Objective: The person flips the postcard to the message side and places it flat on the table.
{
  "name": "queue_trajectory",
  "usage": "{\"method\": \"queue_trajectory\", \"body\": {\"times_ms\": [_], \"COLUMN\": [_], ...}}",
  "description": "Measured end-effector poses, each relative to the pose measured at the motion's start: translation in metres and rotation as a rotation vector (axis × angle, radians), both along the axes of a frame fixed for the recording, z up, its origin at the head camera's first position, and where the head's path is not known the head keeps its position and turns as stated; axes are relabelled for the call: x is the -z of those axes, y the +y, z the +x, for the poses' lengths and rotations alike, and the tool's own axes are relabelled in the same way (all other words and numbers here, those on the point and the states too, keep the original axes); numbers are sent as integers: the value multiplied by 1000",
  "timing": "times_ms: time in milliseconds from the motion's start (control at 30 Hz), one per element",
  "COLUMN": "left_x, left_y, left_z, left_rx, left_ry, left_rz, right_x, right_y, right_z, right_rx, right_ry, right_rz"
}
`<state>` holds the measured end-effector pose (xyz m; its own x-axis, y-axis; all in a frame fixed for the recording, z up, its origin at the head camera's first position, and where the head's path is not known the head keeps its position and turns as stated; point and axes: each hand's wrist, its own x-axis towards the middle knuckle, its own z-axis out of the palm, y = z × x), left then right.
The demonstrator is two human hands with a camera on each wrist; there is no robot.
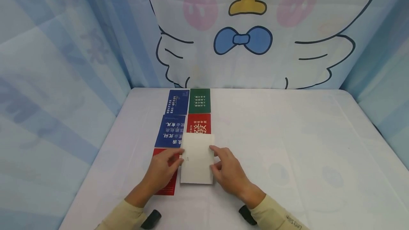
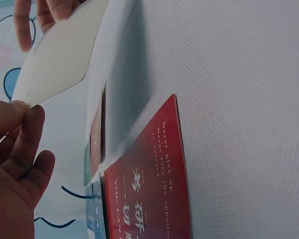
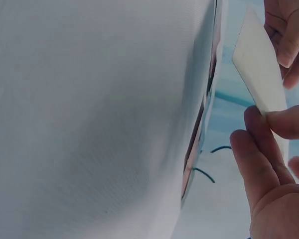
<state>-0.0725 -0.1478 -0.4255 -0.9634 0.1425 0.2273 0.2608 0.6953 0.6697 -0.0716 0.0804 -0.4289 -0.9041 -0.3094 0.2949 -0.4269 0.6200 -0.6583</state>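
A cream-coloured notebook or card point(image 1: 197, 162), plain side up, is raised above the table between both hands. My left hand point(image 1: 164, 168) pinches its left edge between thumb and fingers. On the opposite edge, my right hand point(image 1: 231, 171) pinches it the same way. A gap to the white cloth shows beneath it in the left wrist view. Under my left hand lies a red booklet point(image 2: 149, 174) with white lettering, partly hidden in the head view. Another red booklet point(image 1: 198, 121) lies just beyond the cream one, which overlaps its near part.
Two blue booklets, one nearer point(image 1: 169, 130) and one farther point(image 1: 177, 102), lie in the left column. A green booklet point(image 1: 200, 101) tops the right column at the table's far edge. White cloth point(image 1: 287, 144) covers the table; a printed curtain point(image 1: 243, 66) hangs behind.
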Motion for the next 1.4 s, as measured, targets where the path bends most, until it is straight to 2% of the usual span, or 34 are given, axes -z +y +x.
{"method": "queue_trajectory", "body": {"times_ms": [433,600,900,1400], "left_x": [4,6,9,15], "left_y": [-3,-4,-3,-2], "left_z": [0,-1,-2,-2], "left_rx": [13,44,58,59], "left_ry": [-116,-187,-250,-279], "left_rz": [-63,-58,-98,-187], "right_x": [-1,1,5,4], "right_y": [2,1,0,-5], "right_z": [-4,-5,-6,-8], "right_rx": [-69,-75,-65,-70], "right_ry": [-117,-163,-263,-305], "right_rz": [88,90,50,165]}}
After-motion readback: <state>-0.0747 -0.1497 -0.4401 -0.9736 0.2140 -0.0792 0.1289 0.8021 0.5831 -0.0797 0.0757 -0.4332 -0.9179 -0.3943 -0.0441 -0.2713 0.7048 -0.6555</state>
